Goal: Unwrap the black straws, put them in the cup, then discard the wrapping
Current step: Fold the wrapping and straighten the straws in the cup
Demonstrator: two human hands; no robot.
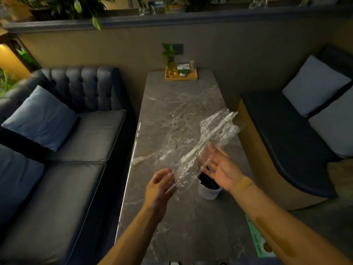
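Note:
A long clear plastic wrapping (pixel 208 138) stretches up and to the right above the marble table (pixel 172 222). My left hand (pixel 159 185) pinches its lower end. My right hand (pixel 222 166) is spread, fingers apart, its fingertips touching the wrapping's middle. Below my right hand stands a white cup (pixel 208 191) with the black straws (pixel 207 181) inside it, partly hidden by my palm.
A yellow tray (pixel 181 77) with a small plant and condiments sits at the table's far end. A dark sofa (pixel 72 150) with a blue cushion lines the left side. A bench (pixel 286 142) with white cushions runs along the right. A green menu (pixel 257 240) lies at the table's near right edge.

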